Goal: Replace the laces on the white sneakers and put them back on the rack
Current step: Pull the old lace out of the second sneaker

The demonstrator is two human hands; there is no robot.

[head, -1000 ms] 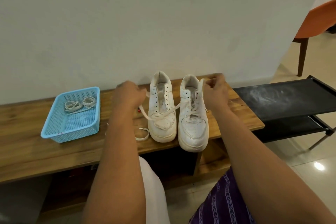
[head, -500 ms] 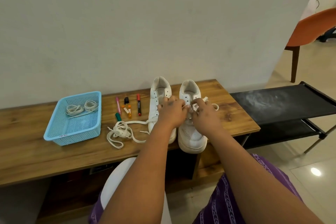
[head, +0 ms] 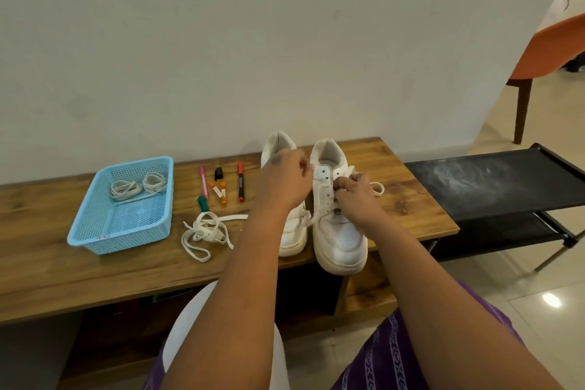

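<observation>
Two white sneakers stand side by side on the wooden bench (head: pixel 95 269), toes toward me. My left hand (head: pixel 285 180) is over the left sneaker (head: pixel 292 237) and pinches the lace at the upper eyelets of the right sneaker (head: pixel 340 237). My right hand (head: pixel 357 196) pinches the same lace on the other side of the tongue; a loop of lace (head: pixel 378 189) trails off to its right. A loose white lace (head: pixel 205 231) lies in a tangle on the bench, left of the shoes. Two coiled laces (head: pixel 139 187) sit in the blue basket (head: pixel 95 231).
Several markers (head: pixel 221 187) lie between the basket and the sneakers. A black shoe rack (head: pixel 493 180) stands right of the bench, with a lower shelf. An orange chair (head: pixel 550 54) is at the far right. A wall runs behind the bench. My knees are below the bench edge.
Both hands came in from the sides of the sneakers to the middle and now work at the right sneaker's eyelets. The loose lace and markers, hidden by my left arm before, are uncovered.
</observation>
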